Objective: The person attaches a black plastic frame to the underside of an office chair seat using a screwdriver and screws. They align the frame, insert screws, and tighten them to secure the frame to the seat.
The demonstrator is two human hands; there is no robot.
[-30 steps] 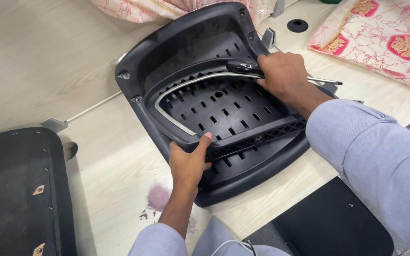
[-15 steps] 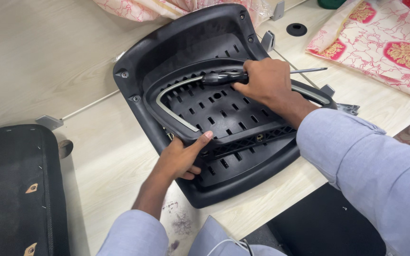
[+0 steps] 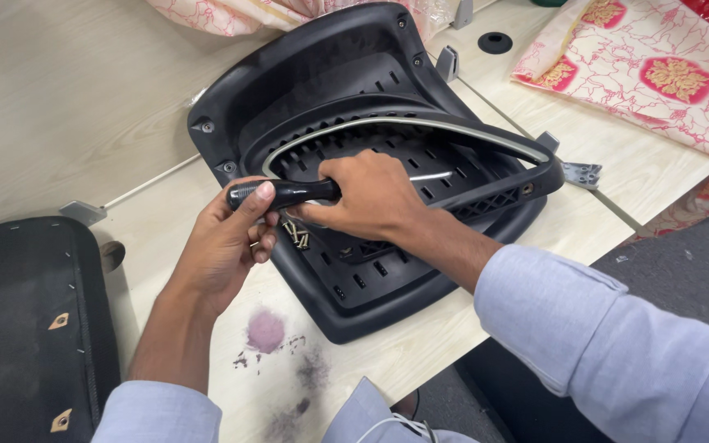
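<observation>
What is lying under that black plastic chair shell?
The chair shell rests on a pale wooden table. A stained patch shows beside it; whatever lies directly beneath the shell is covered.

Your screwdriver (image 3: 289, 194) has a glossy black handle and a bright silver shaft. The chair shell (image 3: 354, 98) under your hands is matt black, pierced with rows of small slots, and a pale grey band curves round its frame. The table (image 3: 67, 107) is light beige wood grain, marked with a purple stain (image 3: 266, 331). The cloth (image 3: 642, 82) is cream with red veining and red-and-gold medallions. Your sleeves (image 3: 617, 353) are pale blue. The cushion (image 3: 18, 328) is black.
</observation>
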